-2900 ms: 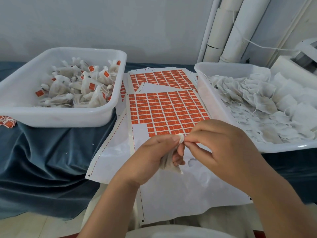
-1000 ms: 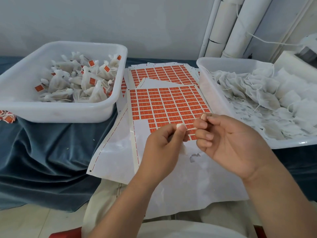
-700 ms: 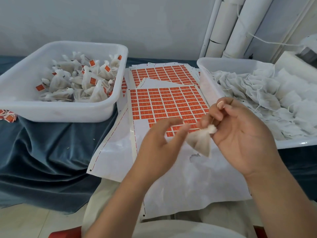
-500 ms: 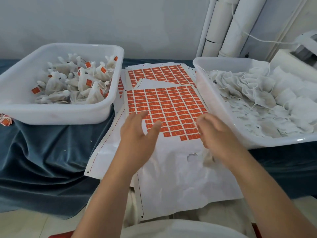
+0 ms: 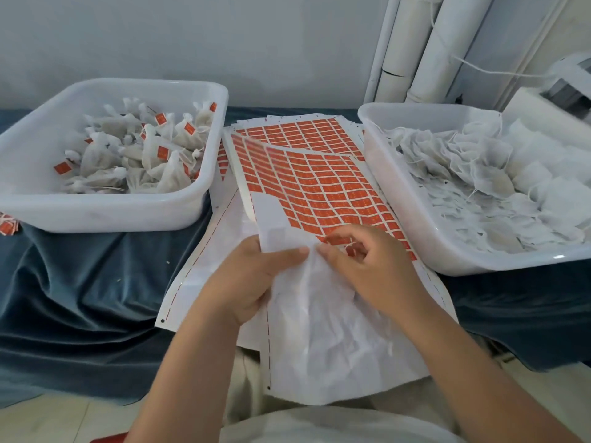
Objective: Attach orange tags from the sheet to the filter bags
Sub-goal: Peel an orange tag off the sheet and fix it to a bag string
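Observation:
The top sheet of orange tags [image 5: 319,187] lies between two tubs, its near half bare white backing. My left hand [image 5: 252,279] grips the backing's left edge and lifts it, so the sheet bows upward. My right hand [image 5: 367,270] has curled fingers at the lowest row of tags, its thumb pinching the backing beside my left thumb. A thin white thread shows at its fingertips. I cannot make out the filter bag it held. Untagged filter bags [image 5: 479,187] fill the right tub; tagged bags [image 5: 144,161] lie in the left tub.
The left white tub [image 5: 198,199] and the right white tub [image 5: 415,225] flank the sheets on a blue cloth [image 5: 80,282]. More tag sheets [image 5: 307,132] lie underneath. White pipes [image 5: 415,52] stand behind. Loose orange tags [image 5: 6,225] lie at the far left.
The bag passed from my left hand to my right and went down out of sight. Both hands dropped to the sheet, and my left hand has lifted its edge.

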Available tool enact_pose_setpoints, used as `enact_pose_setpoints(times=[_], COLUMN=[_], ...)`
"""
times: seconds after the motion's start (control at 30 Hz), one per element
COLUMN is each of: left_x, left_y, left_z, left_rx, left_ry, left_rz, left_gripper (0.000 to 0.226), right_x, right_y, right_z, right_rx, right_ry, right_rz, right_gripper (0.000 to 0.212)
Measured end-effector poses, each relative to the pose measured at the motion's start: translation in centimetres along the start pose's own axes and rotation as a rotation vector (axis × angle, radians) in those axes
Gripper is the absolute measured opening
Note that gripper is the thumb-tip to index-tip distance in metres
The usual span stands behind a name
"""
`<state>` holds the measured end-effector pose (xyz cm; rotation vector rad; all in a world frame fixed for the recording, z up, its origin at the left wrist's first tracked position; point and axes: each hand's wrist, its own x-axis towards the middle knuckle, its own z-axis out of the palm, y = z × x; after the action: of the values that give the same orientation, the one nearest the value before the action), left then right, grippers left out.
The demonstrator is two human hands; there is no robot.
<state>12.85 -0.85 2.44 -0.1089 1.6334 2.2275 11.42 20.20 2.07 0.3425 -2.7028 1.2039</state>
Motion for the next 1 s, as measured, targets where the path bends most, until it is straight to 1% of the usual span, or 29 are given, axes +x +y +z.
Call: enact_pose_setpoints(times=[0.07, 0.13, 0.2, 0.27, 0.43, 0.53, 0.63, 0.73, 0.8, 0.87, 0.93, 0.97, 1.0], left_x=[0.2, 0.2, 0.0, -0.1, -0.3, -0.5, -0.6, -0.7, -0.8, -0.9, -1.1, -1.1, -1.2], left_y=[-0.5, -0.5, -0.4, -0.5, -0.5, -0.3, -0.2, -0.1, 0.1, 0.2, 0.3, 0.3, 0.4], left_z=[0.5, 0.9, 1.0, 1.3, 1.8, 1.8, 1.9, 1.9, 2.0, 2.1, 2.3, 2.4, 2.4], left_rx=[0.064, 0.203, 0.39, 0.476, 0.517, 0.506, 0.502, 0.493, 0.488, 0.488, 0.496, 0.506, 0.516], left_ry=[0.031, 0.086, 0.18, 0.246, 0.255, 0.239, 0.239, 0.224, 0.207, 0.202, 0.218, 0.228, 0.238], left_rz=[0.058, 0.094, 0.144, 0.186, 0.207, 0.189, 0.169, 0.165, 0.173, 0.188, 0.201, 0.199, 0.192], left_gripper=[0.039, 0.035, 0.03, 0.025, 0.024, 0.027, 0.032, 0.044, 0.049, 0.055, 0.059, 0.059, 0.06], right_x=[-0.1, -0.1, -0.1, -0.2, -0.3, -0.1, 0.1, 0.3, 0.3, 0.1, -0.1, -0.2, -0.2], right_y=[-0.3, -0.4, -0.5, -0.6, -0.8, -0.9, -0.9, -0.3, -0.2, -0.6, -0.7, -0.8, -0.8], right_z=[0.0, -0.2, -0.4, -0.4, -0.3, -0.1, -0.2, -0.6, -0.9, -1.0, -0.7, -0.6, -0.6], right_rx=[-0.092, -0.143, -0.207, -0.26, -0.281, -0.237, -0.19, -0.08, 0.019, 0.011, -0.059, -0.079, -0.076], right_ry=[0.044, 0.07, 0.054, 0.041, 0.11, 0.157, 0.194, 0.219, 0.21, 0.153, 0.103, 0.1, 0.095], right_rz=[-0.096, -0.179, -0.263, -0.322, -0.33, -0.304, -0.254, -0.188, -0.158, -0.175, -0.213, -0.23, -0.241], right_gripper=[0.028, 0.028, 0.024, 0.022, 0.032, 0.036, 0.033, 0.023, 0.017, 0.013, 0.028, 0.03, 0.027])
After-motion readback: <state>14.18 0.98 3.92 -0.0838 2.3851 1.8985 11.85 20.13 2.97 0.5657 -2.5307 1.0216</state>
